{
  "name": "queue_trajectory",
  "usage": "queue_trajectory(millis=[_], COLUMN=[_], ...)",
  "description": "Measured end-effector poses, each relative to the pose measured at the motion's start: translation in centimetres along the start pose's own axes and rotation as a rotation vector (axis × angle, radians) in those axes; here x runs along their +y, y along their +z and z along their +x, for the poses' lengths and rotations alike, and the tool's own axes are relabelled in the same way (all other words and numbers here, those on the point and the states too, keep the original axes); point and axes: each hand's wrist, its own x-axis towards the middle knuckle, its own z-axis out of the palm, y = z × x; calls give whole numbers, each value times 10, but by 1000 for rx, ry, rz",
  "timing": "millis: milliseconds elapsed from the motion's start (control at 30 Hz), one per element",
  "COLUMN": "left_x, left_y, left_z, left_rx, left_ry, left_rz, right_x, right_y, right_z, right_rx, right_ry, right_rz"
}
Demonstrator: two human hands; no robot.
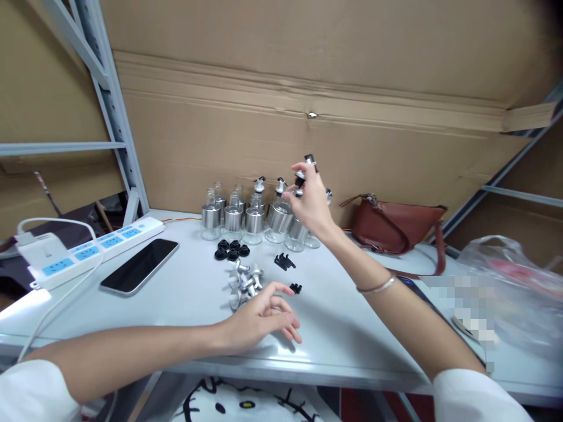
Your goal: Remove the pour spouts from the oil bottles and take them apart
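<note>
My right hand [313, 202] is raised over the bottles at the back, its fingers closed round a silver-and-black pourer spout [300, 177]. Glass bottles [232, 220] with steel sleeves stand in a cluster below and left of it; some carry fitted pourers [259, 185]. Over the table's front part hovers my left hand [259, 319], fingers spread and holding nothing. Just beyond it lies a pile of silver spout pieces [240, 282]. Black ribbed stoppers [233, 251] are grouped before the bottles. To their right are black levers [285, 261] and tiny black caps [296, 288].
A black-screened phone [141, 266] and a white power strip [99, 252] with a plugged-in charger occupy the left side. On the right are a brown leather bag [396, 225] and a clear plastic bag [519, 293]. Cardboard [211, 129] walls off the table's back.
</note>
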Motion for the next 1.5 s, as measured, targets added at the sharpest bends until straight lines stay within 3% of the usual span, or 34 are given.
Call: queue_trajectory(millis=[200, 467, 633, 733, 833, 1033, 1167, 1367, 1500], left_x=[-1, 1, 1, 0, 0, 1, -1, 0, 0], left_y=[-2, -1, -2, -3, -3, -4, -5, -4, -4], left_z=[1, 1, 2, 3, 4, 1, 1, -1, -4], left_rx=[32, 47, 53, 75, 132, 94, 133, 163, 124], left_ry=[-9, -19, -17, -1, 29, 110, 178, 158, 117], left_rz=[18, 21, 2, -45, -86, 13, 14, 80, 158], right_x=[22, 36, 9, -20, -44, -56, -56, -58, -57], right_y=[27, 32, 15, -4, -18, -19, -19, -25, -31], right_z=[-14, -18, -40, -69, -99, -123, -120, -112, -107], right_rx=[-82, -151, -160, -264, -288, -236, -223, -187, -218], right_ry=[106, 102, -39, -276, -518, -443, -516, -561, -549], right_rz=[-96, -118, -111, -99, 1, 135, 153, 86, 15])
